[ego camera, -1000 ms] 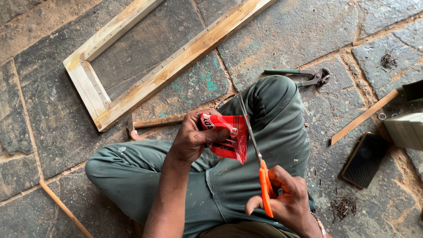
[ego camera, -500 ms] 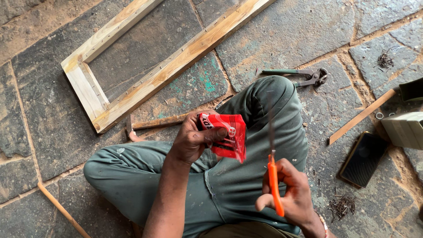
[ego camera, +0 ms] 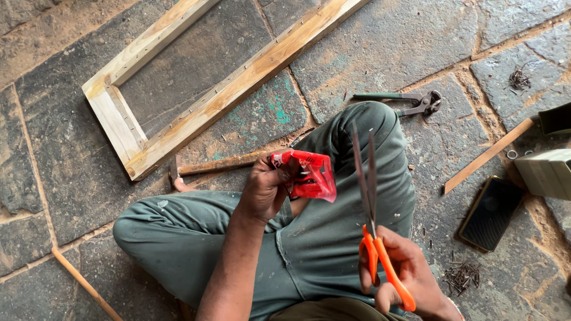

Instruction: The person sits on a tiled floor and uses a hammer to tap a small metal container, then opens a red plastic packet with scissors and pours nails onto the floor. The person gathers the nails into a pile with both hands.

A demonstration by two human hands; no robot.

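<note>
My left hand holds a small red plastic packet up over my lap, fingers pinching its left side. My right hand grips orange-handled scissors near the lower right, the long blades pointing upward and slightly apart. The blade tips stand to the right of the packet without touching it. I sit cross-legged in grey-green trousers on a stone floor.
A wooden frame lies on the stone floor at upper left. Pincers rest beyond my knee. A hammer handle lies by my leg. A dark phone, a wood strip, grey boxes and loose nails sit at right.
My right hand has swung the scissors upright and to the right, away from the packet, and the blades have parted. The left hand keeps the packet in about the same place.
</note>
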